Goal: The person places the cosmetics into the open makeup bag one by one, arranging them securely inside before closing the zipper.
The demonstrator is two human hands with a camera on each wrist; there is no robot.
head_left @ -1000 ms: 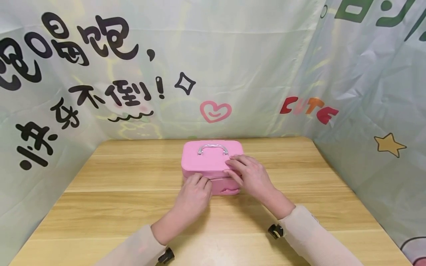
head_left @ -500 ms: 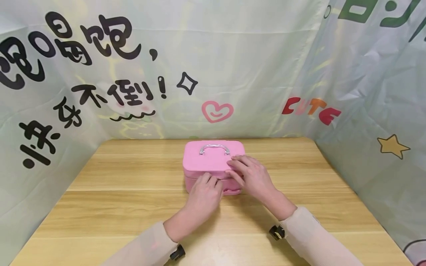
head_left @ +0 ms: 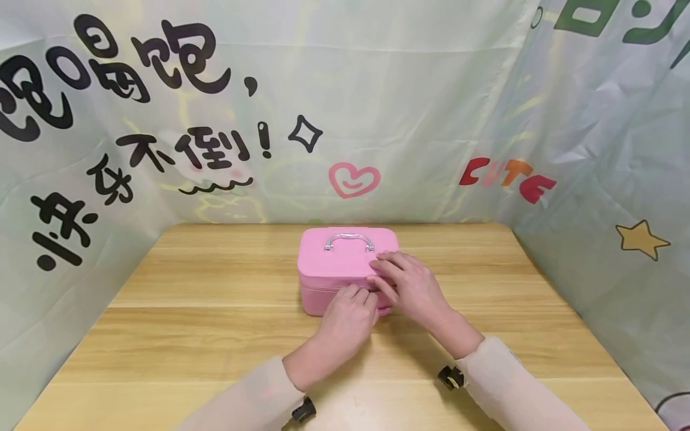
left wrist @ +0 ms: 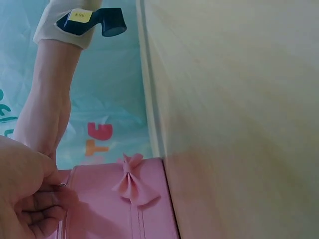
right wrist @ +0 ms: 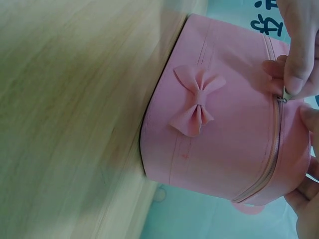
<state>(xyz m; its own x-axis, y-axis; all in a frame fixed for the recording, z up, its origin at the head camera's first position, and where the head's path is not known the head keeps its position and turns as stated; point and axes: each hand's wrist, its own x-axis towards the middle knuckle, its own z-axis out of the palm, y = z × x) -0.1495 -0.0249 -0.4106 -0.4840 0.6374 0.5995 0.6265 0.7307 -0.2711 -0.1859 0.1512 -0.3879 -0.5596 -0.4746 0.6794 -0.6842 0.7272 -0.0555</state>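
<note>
A pink vanity case (head_left: pixel 345 257) with a silver handle on its lid stands on the wooden table. Its front carries a pink bow (right wrist: pixel 198 97), which my left hand (head_left: pixel 347 317) covers in the head view. The thumb and fingers of that hand pinch the zipper pull (right wrist: pixel 286 94) at the front seam; they show at the upper right of the right wrist view. My right hand (head_left: pixel 415 290) holds the lid's front right corner, fingers over the top and thumb at the front edge. In the right wrist view the zipper track (right wrist: pixel 273 149) curves round the case below the pull.
The wooden table (head_left: pixel 188 335) extends around the case. Behind and beside it hang pale green printed cloths (head_left: pixel 420 108) with lettering, a heart and a star. A black wrist mount (head_left: pixel 451 378) sits at each cuff.
My left hand has moved to the right along the front seam with the zipper pull, coming closer to the right hand. The right hand keeps its place on the lid.
</note>
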